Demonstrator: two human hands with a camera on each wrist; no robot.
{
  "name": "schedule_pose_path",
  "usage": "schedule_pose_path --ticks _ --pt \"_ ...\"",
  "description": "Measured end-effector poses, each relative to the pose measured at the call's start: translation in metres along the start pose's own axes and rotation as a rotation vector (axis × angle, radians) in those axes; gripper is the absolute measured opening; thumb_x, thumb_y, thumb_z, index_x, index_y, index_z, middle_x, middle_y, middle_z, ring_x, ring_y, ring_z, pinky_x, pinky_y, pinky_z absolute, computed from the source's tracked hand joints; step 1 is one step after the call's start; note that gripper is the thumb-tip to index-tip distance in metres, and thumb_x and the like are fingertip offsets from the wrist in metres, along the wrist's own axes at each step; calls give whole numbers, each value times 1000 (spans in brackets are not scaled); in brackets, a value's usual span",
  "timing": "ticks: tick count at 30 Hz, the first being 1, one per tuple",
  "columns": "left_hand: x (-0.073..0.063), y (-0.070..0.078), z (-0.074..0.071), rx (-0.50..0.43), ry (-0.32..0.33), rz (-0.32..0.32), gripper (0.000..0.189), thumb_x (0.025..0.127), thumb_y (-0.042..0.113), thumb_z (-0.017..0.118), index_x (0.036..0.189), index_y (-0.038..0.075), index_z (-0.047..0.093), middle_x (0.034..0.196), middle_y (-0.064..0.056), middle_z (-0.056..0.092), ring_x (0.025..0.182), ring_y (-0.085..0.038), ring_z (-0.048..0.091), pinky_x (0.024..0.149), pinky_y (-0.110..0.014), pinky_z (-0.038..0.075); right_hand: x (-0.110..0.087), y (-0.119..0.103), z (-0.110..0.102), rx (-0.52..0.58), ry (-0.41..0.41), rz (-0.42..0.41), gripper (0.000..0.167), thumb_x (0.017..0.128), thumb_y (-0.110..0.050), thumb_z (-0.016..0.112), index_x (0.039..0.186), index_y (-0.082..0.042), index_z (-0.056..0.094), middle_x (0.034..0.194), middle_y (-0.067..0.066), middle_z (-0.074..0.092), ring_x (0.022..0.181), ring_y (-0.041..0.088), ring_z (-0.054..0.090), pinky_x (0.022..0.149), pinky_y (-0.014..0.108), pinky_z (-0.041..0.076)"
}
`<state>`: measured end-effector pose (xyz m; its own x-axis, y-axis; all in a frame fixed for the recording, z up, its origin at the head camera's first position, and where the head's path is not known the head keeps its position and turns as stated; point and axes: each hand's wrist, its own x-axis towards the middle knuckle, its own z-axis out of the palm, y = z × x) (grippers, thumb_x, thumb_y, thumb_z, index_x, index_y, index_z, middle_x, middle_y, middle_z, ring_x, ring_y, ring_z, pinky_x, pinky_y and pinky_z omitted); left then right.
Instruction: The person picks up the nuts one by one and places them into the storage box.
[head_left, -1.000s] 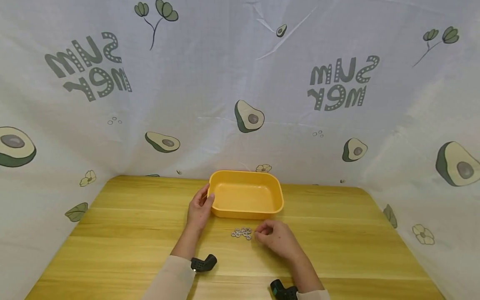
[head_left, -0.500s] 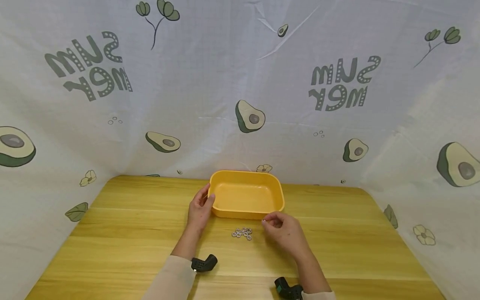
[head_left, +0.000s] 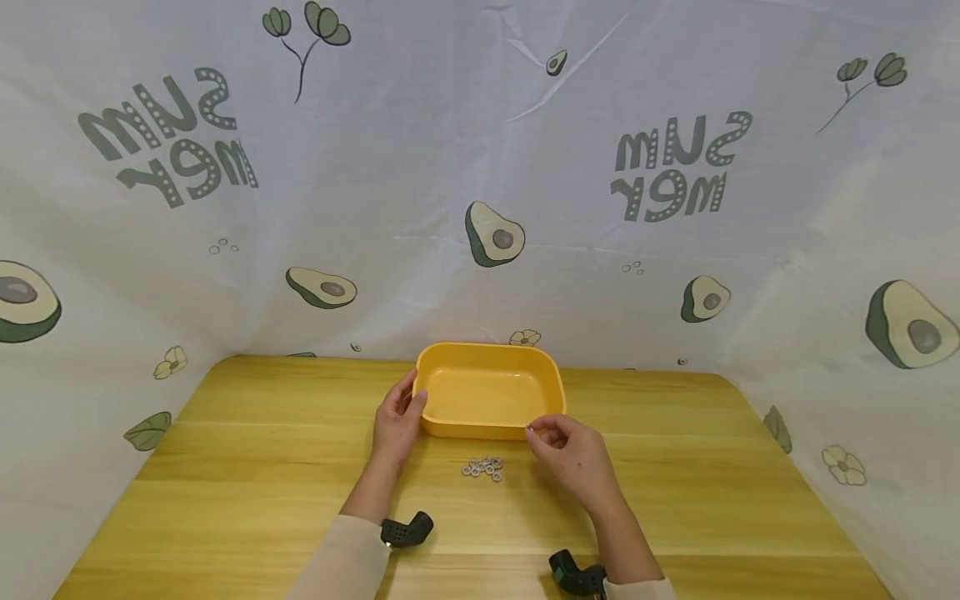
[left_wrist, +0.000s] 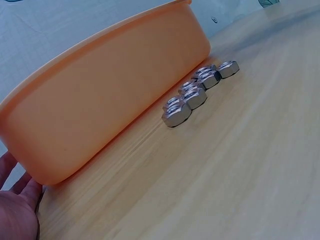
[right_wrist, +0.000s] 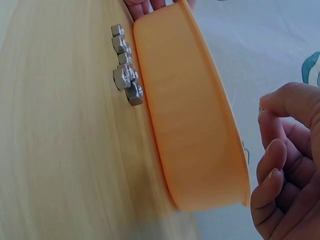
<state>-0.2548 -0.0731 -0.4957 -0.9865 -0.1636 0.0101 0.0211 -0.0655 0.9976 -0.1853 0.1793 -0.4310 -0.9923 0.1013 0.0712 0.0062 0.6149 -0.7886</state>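
A yellow plastic basin [head_left: 491, 432] stands at the back of the wooden table, its inside bare. My left hand [head_left: 397, 429] holds the basin's left end, thumb at the front corner and fingers along the side. Several silver hex nuts [head_left: 482, 467] lie in a cluster just in front of the basin; the left wrist view shows the nuts [left_wrist: 192, 92] close up. Raised at the basin's front right rim, my right hand [head_left: 573, 454] pinches a small hex nut [right_wrist: 260, 108] between thumb and index finger, mostly hidden by the fingertips.
A white cloth [head_left: 420, 167] printed with avocados and lettering hangs behind and beside the table [head_left: 675, 483]. Black wrist cameras sit on both wrists, the left camera [head_left: 407, 530] and the right camera [head_left: 576, 575].
My right hand has risen from beside the nut cluster to the basin's front right rim, carrying the pinched nut. My left hand keeps its place on the basin.
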Motion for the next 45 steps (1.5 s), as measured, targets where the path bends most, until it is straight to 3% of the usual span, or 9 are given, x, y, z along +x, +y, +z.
schedule_pose_path --ticks 14,21,37,45 --pt "-1 2 0 -18 7 3 48 103 17 60 149 10 53 157 -16 48 145 -36 46 118 -49 41 29 -17 13 -115 12 -116 14 92 -27 75 99 -14 74 76 -1 63 66 15 51 57 23 43" --pt "-2 3 0 -22 11 4 47 102 14 60 149 10 53 156 -16 49 145 -36 46 118 -50 41 49 -21 20 -172 -28 -155 14 92 -28 75 99 -16 74 76 -2 64 62 15 49 54 24 40" --pt "0 4 2 -28 27 -14 46 102 16 61 147 12 55 156 -13 49 145 -35 47 118 -49 42 93 -23 39 -297 -205 -93 14 91 -27 75 94 -14 71 76 2 63 60 16 53 54 25 44" --pt "1 2 1 -21 35 -18 47 101 17 62 147 13 56 155 -12 52 144 -33 48 118 -48 42 109 -21 46 -345 -262 -79 14 91 -27 74 95 -13 73 79 2 65 65 18 55 60 28 44"
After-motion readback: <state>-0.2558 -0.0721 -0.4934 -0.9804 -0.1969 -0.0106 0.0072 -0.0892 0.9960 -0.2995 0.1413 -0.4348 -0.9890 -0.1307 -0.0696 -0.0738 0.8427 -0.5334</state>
